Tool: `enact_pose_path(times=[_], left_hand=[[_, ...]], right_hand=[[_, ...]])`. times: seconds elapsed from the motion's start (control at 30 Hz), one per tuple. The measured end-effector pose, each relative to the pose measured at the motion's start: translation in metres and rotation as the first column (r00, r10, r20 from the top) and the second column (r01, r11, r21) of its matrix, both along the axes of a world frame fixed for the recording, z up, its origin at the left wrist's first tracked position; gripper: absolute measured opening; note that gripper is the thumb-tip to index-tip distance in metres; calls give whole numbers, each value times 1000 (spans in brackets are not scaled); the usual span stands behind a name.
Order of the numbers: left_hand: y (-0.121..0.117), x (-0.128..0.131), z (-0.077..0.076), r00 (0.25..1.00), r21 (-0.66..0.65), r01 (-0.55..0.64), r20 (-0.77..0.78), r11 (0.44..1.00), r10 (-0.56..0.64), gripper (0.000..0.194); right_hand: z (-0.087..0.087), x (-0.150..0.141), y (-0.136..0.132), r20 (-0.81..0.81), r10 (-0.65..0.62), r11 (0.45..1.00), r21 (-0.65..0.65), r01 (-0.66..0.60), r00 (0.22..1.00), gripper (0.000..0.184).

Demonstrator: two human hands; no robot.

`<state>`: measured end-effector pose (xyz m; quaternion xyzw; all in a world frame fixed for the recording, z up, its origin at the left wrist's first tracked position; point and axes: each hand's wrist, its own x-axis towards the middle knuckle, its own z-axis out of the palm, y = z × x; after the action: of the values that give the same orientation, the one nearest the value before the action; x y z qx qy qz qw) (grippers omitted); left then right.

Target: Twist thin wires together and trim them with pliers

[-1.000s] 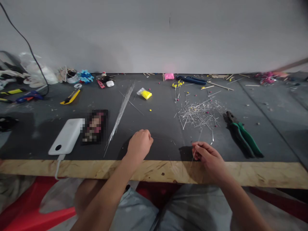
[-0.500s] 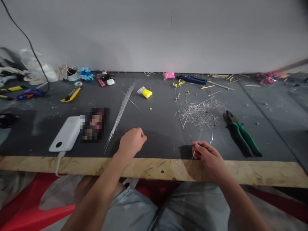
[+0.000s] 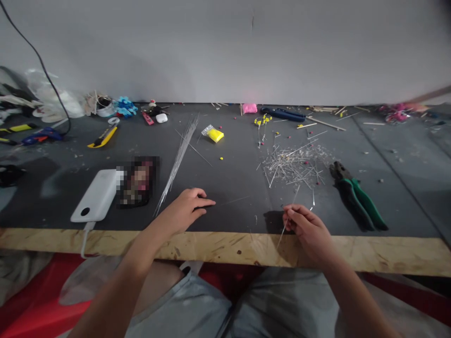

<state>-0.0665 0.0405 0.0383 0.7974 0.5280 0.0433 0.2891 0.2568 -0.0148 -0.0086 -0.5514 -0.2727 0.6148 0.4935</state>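
Note:
My left hand (image 3: 186, 211) lies low on the dark table mat (image 3: 232, 183) with its fingers stretched out, the index fingertip at the end of a single thin wire (image 3: 234, 200). It sits just right of a bundle of long thin wires (image 3: 178, 159). My right hand (image 3: 306, 227) rests at the table's wooden front edge (image 3: 246, 246), fingers pinched on a few thin wires (image 3: 283, 227) that slant down over the edge. A pile of short cut wire pieces (image 3: 292, 166) lies behind it. Green-handled pliers (image 3: 357, 197) lie to its right.
A white power bank (image 3: 95, 195) and a phone (image 3: 137, 183) lie at the left. Farther back are a yellow utility knife (image 3: 102, 137), a yellow clay packet (image 3: 214, 135), pink clay (image 3: 249, 108), a blue tool (image 3: 283, 114), yellow-headed wire stems (image 3: 261, 123) and clutter at the far left.
My left hand slid left and back toward the front edge, then uncurled from a fist with its fingers stretched onto the mat. My right hand stayed put, still pinching the wires.

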Motion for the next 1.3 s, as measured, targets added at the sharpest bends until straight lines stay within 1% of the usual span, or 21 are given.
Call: enact_pose_path(times=[0.1, 0.27, 0.43, 0.5, 0.6, 0.7, 0.83, 0.93, 1.03, 1.1, 1.2, 1.3], left_hand=[[2, 0, -5, 1000, 16, 25, 5, 1000, -25, 33], [6, -2, -7, 996, 44, 81, 32, 996, -83, 36], [9, 2, -14, 994, 49, 113, -3, 992, -113, 58], [13, 5, -17, 990, 52, 138, -10, 989, -138, 60], [20, 11, -18, 980, 60, 200, -29, 978, -198, 56], [25, 14, -16, 972, 51, 235, -39, 971, -233, 47], [22, 14, -15, 971, 55, 238, -11, 970, -238, 37], [16, 14, -14, 970, 77, 244, -1, 967, -245, 39], [10, 16, -11, 968, 72, 249, 1, 966, -249, 44], [8, 17, -9, 968, 61, 251, 6, 966, -252, 43], [8, 17, -8, 970, 49, 241, 14, 969, -242, 38], [7, 15, -11, 975, 59, 218, 19, 974, -220, 31]], right_hand=[[-1, 1, 1, -15, -6, 1000, -2, 6, 1000, 17], [-2, 1, 1, -38, -19, 1000, 1, 19, 999, 18], [-3, 0, 1, -43, -28, 1000, -1, 28, 999, 18], [-2, 0, 2, -46, -31, 1000, -1, 31, 998, 18], [-2, 0, 1, -51, -35, 999, 0, 35, 998, 18], [-2, 0, 1, -60, -39, 999, 2, 39, 997, 19], [-2, 0, 1, -68, -42, 999, 5, 43, 997, 19], [-2, 0, 2, -69, -49, 999, 5, 49, 996, 19], [-2, 0, 3, -70, -50, 999, 2, 50, 996, 20], [-2, 0, 2, -69, -51, 999, 0, 51, 996, 20], [-1, 0, 2, -65, -57, 998, -4, 57, 996, 20], [0, -1, 2, -65, -62, 998, -3, 62, 996, 21]])
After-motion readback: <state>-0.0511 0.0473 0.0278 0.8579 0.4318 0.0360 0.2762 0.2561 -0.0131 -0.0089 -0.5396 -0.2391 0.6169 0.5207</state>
